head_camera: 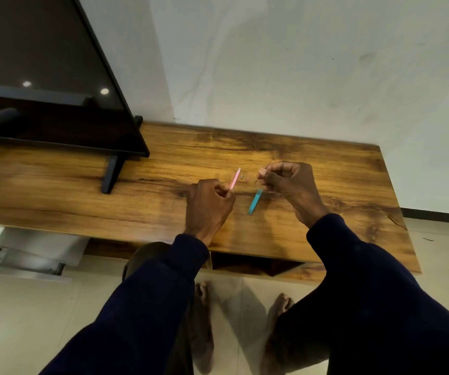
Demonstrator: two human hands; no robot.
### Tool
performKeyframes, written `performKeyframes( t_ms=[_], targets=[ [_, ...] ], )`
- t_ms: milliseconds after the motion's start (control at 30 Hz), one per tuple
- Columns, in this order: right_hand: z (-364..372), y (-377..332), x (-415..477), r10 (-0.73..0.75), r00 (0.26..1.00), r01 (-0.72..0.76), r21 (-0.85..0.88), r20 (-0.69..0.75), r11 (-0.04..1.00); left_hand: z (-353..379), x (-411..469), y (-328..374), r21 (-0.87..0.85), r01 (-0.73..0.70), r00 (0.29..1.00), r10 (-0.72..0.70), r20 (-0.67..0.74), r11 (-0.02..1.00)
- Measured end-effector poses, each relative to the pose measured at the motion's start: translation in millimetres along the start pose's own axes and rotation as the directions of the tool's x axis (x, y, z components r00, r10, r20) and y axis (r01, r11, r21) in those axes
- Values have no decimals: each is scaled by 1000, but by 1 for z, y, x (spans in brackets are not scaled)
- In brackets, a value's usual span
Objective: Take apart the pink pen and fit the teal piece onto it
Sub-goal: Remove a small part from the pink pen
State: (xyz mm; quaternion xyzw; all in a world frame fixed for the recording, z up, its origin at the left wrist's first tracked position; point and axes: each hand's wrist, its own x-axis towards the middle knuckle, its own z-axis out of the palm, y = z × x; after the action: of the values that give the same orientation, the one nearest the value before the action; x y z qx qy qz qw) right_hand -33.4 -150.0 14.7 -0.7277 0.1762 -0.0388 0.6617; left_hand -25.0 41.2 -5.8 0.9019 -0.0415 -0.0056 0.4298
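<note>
My left hand (208, 204) grips the lower end of the pink pen barrel (235, 178), which points up and away over the wooden table (136, 201). My right hand (289, 182) pinches a thin dark refill (262, 172) between its fingertips, held slanted just right of the barrel. The teal piece (255, 201) lies flat on the table between my two hands, below the right fingers. A tiny grey part (241, 177) rests on the table beside the barrel's tip.
A black-framed screen (42, 85) on a black foot (112, 174) stands on the table at the left. A white wall rises behind the table. The table's front edge runs just below my wrists, with my bare feet on the tiled floor underneath.
</note>
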Motion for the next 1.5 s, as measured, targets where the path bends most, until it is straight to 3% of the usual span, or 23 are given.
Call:
performKeyframes(
  t_ms=[167, 600, 1500],
  targets=[
    [5, -19, -8, -96, 995, 96, 13, 11, 995, -9, -11, 9, -211, -88, 994, 74, -77, 973],
    [8, -45, -23, -368, 930, 365, -173, 18, 915, -11, -19, 9, -180, -210, 977, 200, -71, 961],
    [11, -48, -23, -452, 890, 452, -261, 66, 853, -8, -16, 1, -124, -249, 967, 240, -84, 961]
  ],
)
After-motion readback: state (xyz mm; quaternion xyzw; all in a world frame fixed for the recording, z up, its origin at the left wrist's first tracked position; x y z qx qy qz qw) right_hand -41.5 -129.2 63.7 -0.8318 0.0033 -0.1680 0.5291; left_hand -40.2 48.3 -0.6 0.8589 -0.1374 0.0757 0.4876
